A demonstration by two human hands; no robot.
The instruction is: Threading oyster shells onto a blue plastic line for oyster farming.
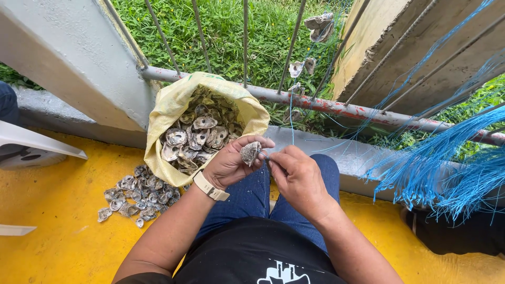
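We pinch a single grey oyster shell (pixel 250 152) between the thumb and fingers of our left hand (pixel 231 164), holding it up over our knees. Our right hand (pixel 299 179) sits just beside it, its fingertips pressed together on a thin blue string (pixel 291 118) at the shell's edge; the string runs straight up from there toward the railing. A pale watch strap (pixel 211 187) wraps the left wrist.

Right behind the left hand stands an open yellow woven sack (pixel 169 113), full of more shells, its mouth folded back. On the floor beside the sack, to our left, lies a loose pile of shells (pixel 138 197). To our right a thick bundle of blue strings (pixel 447 163) hangs down and spreads near our knee. A few shells already strung (pixel 319 26) dangle past the metal railing (pixel 326 105), whose thin bars stand between us and the grass (pixel 226 31) beyond.

We sit in blue jeans (pixel 252 197) on a yellow painted floor (pixel 58 231), bordered by a grey concrete kerb. A grey slanted beam (pixel 73 52) rises at upper left, and part of a white plastic object (pixel 31 150) shows at the left edge.
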